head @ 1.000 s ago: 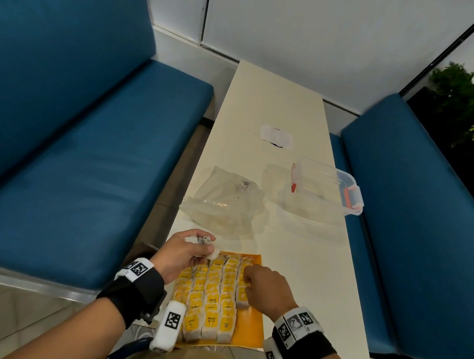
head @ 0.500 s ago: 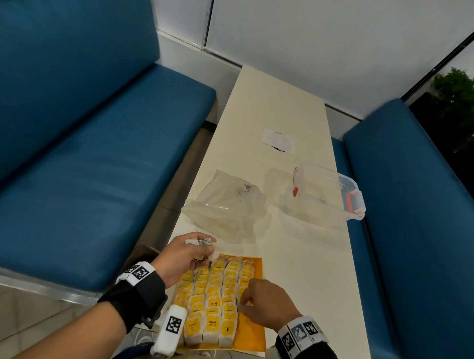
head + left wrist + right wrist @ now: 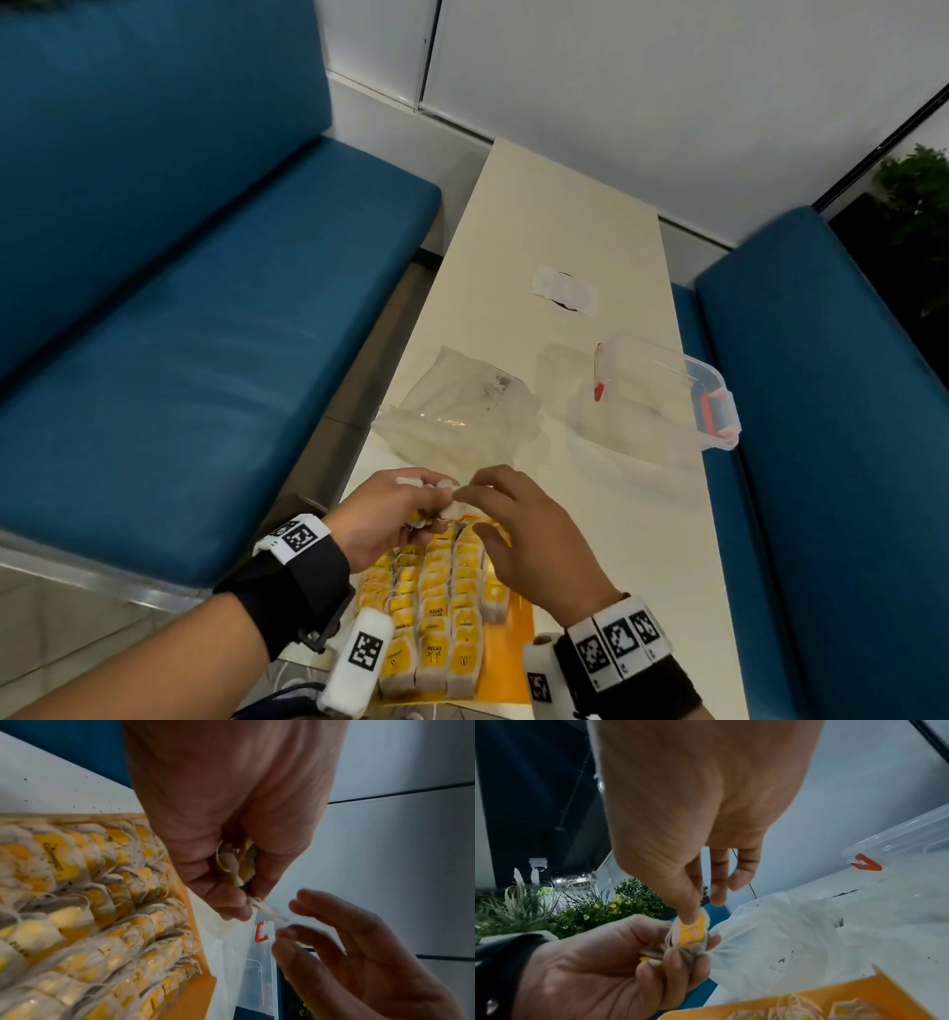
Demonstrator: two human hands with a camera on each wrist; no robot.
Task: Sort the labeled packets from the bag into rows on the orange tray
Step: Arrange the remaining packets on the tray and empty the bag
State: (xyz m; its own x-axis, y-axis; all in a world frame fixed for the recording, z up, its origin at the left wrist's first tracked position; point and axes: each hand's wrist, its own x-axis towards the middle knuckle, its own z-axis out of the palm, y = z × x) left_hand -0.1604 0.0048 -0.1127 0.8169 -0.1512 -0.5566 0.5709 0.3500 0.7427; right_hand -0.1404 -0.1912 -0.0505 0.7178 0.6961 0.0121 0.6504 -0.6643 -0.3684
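Observation:
Several white packets with yellow labels [image 3: 436, 606] lie in rows on the orange tray [image 3: 513, 663] at the table's near end. Over the tray's far edge, my left hand [image 3: 426, 506] grips a small bunch of packets [image 3: 236, 866]. My right hand [image 3: 462, 496] meets it from the right. In the right wrist view its thumb [image 3: 690, 902] presses on the yellow tag of the top packet [image 3: 693, 929], pinching it. The crumpled clear bag [image 3: 457, 416] lies just beyond both hands.
A clear plastic container [image 3: 662, 395] with orange clips stands on the right of the narrow cream table [image 3: 539, 216]. A white paper scrap [image 3: 565, 290] lies farther back. Blue benches [image 3: 205, 334] flank the table on both sides.
My right hand has left the rows on the tray and risen to the bunch in my left hand. The left hand has stayed over the tray's far edge.

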